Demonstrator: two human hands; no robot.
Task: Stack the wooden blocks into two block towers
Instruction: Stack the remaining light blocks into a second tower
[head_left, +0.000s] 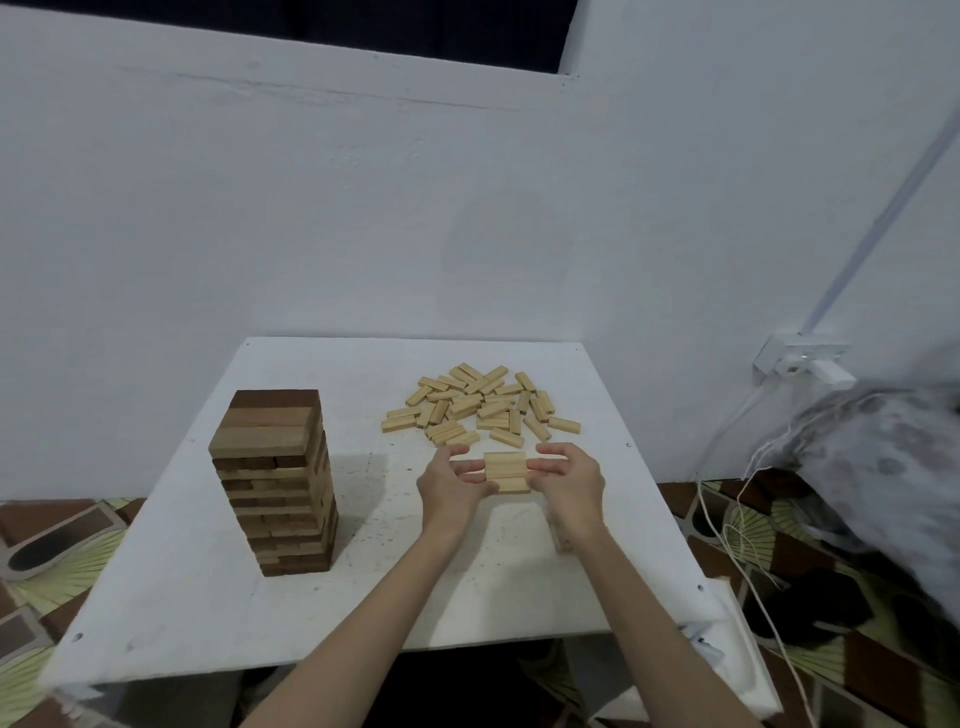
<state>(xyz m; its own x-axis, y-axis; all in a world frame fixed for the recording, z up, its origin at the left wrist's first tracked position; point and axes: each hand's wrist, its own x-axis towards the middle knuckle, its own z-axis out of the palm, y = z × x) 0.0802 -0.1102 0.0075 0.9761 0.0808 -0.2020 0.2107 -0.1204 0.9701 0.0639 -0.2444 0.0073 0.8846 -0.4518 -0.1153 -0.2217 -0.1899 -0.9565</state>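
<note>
Blocks in hand: a small group of pale wooden blocks (506, 470) sits low on the worktop between the two hands, laid side by side with another layer beneath; evidently the base of the second tower.
Fingers, left: the left hand's fingers (467, 467) are curled against the left end of the group, thumb on the near side, clamped on it so the ends line up.
Fingers, right: the right hand's fingers (545, 467) press the opposite end in the same way; squeezing from both sides appears meant to square the layer before more weight goes on.
Left hand (452, 486) and right hand (571, 486): both rest low over the worktop, wrists close to its surface, which steadies the pinch.
Loose pile: the unstacked pale blocks (480, 405) lie scattered just behind the hands, within easy reach as the supply.
Finished tower: the tall darker tower (275, 483) stands well apart to the left, layers crossed in alternate directions; the spacing keeps it clear of the working arms.
Worktop (208, 597): a white board, speckled with marks, carrying all of the above.
Surroundings: a white wall behind, a socket with cables (800, 361) to the right.
Progress, as judged: one tower complete, the second barely begun.
</note>
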